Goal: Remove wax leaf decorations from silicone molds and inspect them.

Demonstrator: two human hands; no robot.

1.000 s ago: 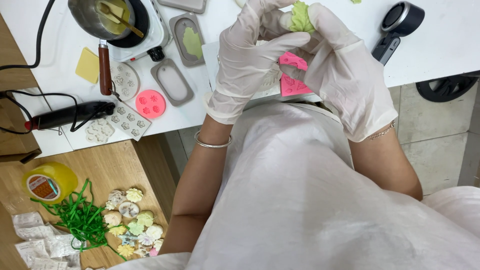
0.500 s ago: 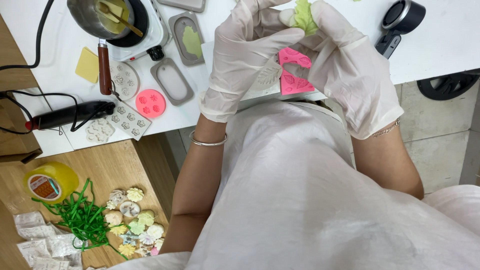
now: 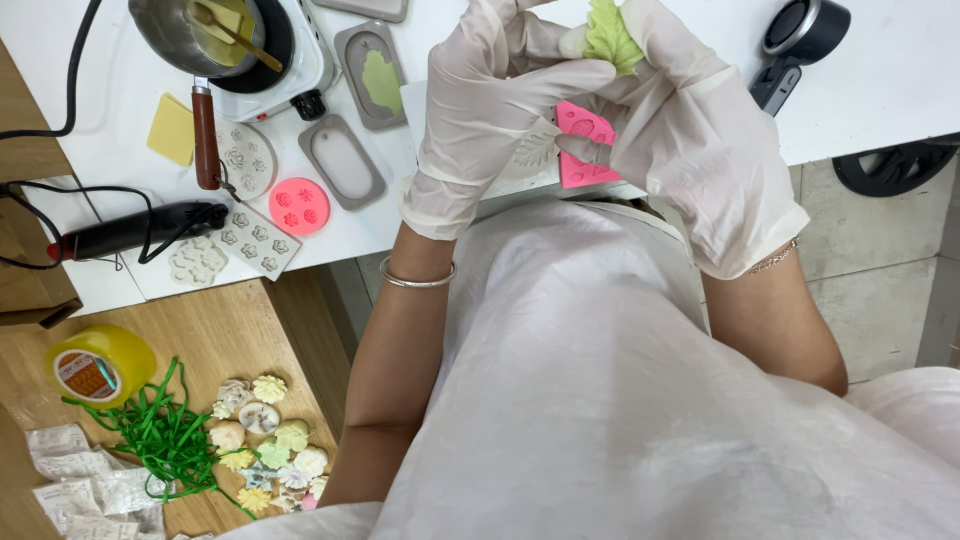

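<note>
Both my hands wear white gloves and meet over the white table's [image 3: 900, 90] near edge. My right hand [image 3: 700, 150] pinches a pale green leaf-shaped cast piece [image 3: 610, 35] at its fingertips. My left hand [image 3: 490, 110] reaches across, and its fingertips press against the lower part of the same piece. Below the hands, a pink flat mould [image 3: 585, 150] lies on the table, partly hidden by my fingers. A whitish clear mould [image 3: 530, 155] shows between the hands.
A saucepan [image 3: 190, 30] sits on a white hot plate. Nearby lie grey moulds [image 3: 370, 75], a round pink mould [image 3: 298, 206], a yellow block [image 3: 172, 130] and a black corded tool [image 3: 140, 228]. A wooden surface holds yellow tape [image 3: 100, 365], green strands [image 3: 165, 435] and several small casts [image 3: 265, 440].
Both hands have shifted slightly up and to the right with the green piece, uncovering more of the pink mould below.
</note>
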